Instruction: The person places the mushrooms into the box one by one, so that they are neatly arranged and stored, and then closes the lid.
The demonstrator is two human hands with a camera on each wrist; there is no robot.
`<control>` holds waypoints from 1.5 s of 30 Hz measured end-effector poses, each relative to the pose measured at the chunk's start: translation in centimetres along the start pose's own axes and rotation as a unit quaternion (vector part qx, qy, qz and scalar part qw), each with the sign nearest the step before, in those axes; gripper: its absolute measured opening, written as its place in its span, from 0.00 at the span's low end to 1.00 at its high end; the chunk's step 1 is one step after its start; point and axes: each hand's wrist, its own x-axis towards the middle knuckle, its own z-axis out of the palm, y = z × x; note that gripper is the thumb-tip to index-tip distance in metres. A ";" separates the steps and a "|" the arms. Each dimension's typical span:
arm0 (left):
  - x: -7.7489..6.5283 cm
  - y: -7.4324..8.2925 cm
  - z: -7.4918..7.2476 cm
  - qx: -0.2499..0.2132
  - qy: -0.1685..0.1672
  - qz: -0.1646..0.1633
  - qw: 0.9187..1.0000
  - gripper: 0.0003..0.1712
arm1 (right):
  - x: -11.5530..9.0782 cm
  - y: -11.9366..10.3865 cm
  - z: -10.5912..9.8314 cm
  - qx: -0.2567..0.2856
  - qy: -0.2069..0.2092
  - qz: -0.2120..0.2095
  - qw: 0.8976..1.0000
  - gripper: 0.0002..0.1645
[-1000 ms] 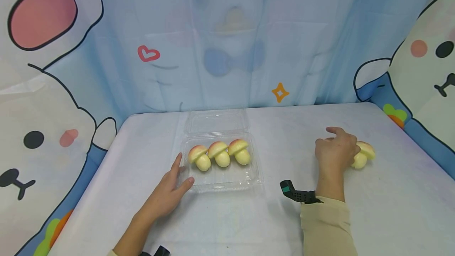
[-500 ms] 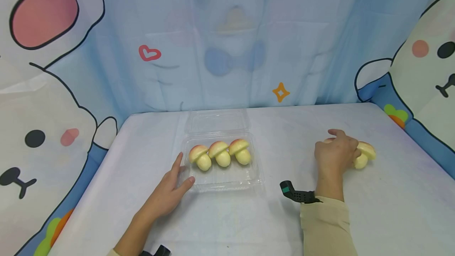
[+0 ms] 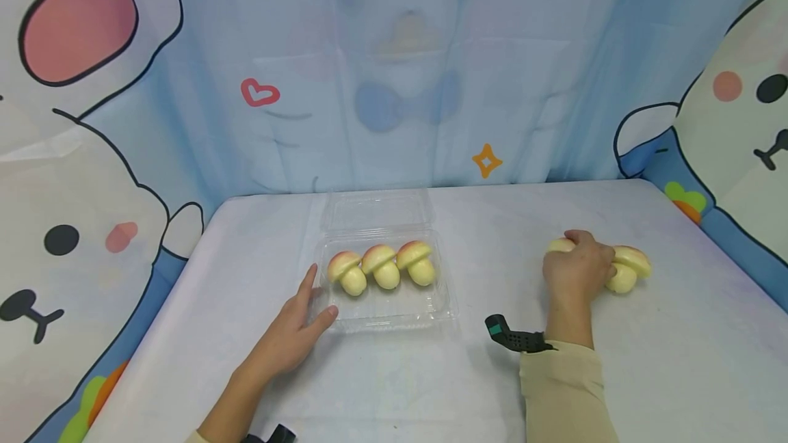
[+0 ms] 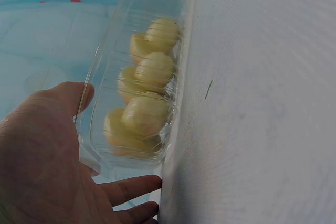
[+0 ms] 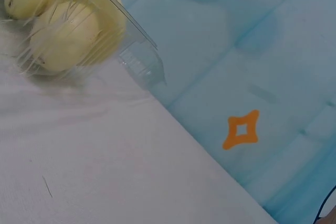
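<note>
A clear plastic clamshell box [image 3: 394,312] lies open on the table with three yellow, red-tinged mushroom-shaped pieces [image 3: 386,271] in a row inside. My left hand [image 3: 283,340] rests at its left side, fingers extended; in the left wrist view the thumb [image 4: 84,95] touches the rim. At the right, my right hand [image 3: 575,269] grips a mushroom-shaped piece [image 3: 559,245], mostly hidden under the fingers. Another mushroom-shaped piece [image 3: 629,266] lies just right of that hand. The right wrist view shows mainly the box [image 5: 142,66], with only a bit of hand in the lower corner.
The box's lid [image 3: 377,212] is folded back toward the table's far edge. A white cloth covers the table [image 3: 492,388]. Behind it hangs a blue printed curtain [image 3: 523,74]. Black straps with camera mounts [image 3: 517,335] sit at the wrists.
My right hand has settled lower, its raised index finger coming down on the piece, whose cap now shows left of the hand. The left hand and the box have stayed in place.
</note>
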 end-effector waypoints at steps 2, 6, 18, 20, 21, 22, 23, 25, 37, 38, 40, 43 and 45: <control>0.0 0.0 0.0 0.001 0.000 -0.002 1.000 0.51 | 0.1 0.1 0.0 0.001 -0.003 0.004 1.000 0.33; -0.1 0.1 0.0 0.001 0.000 -0.002 1.000 0.51 | 0.2 -0.1 -0.1 0.012 -0.008 0.017 1.000 0.35; -0.1 0.2 -0.1 0.009 0.000 -0.003 1.000 0.50 | 0.0 -1.0 -1.0 0.047 0.011 0.005 0.999 0.35; -0.1 0.2 -0.1 0.009 0.001 -0.003 1.000 0.50 | 0.0 -1.2 -1.2 0.045 0.010 0.005 0.999 0.36; -0.1 0.2 -0.1 0.009 0.001 -0.003 1.000 0.50 | 0.0 -1.3 -1.3 0.045 0.009 0.006 0.999 0.36; -0.1 0.2 -0.1 0.009 0.001 -0.003 1.000 0.50 | 0.0 -1.5 -1.3 0.044 0.009 0.005 0.999 0.36; -0.1 0.2 -0.1 0.009 0.001 -0.003 1.000 0.50 | 0.0 -1.6 -1.4 0.043 0.008 0.006 0.999 0.36; -0.1 0.2 0.0 0.010 0.001 -0.002 1.000 0.50 | 0.0 -1.9 -1.6 0.045 0.008 0.006 0.999 0.37; -0.1 0.0 0.0 0.010 0.000 -0.002 1.000 0.50 | -0.7 -3.4 -2.4 0.052 0.019 -0.018 0.998 0.37; -0.1 0.0 0.0 0.010 0.000 -0.002 1.000 0.50 | -0.7 -3.5 -2.5 0.052 0.019 -0.020 0.998 0.37; -0.1 0.0 0.0 0.009 0.000 -0.002 1.000 0.50 | -0.9 -3.7 -2.6 0.053 0.017 -0.023 0.998 0.38; -0.1 0.1 0.0 0.010 0.001 -0.003 1.000 0.50 | -1.0 -4.0 -2.7 0.052 0.018 -0.035 0.998 0.39; -0.1 0.1 0.0 0.010 0.000 -0.003 1.000 0.50 | -1.1 -4.1 -2.8 0.052 0.017 -0.040 0.998 0.39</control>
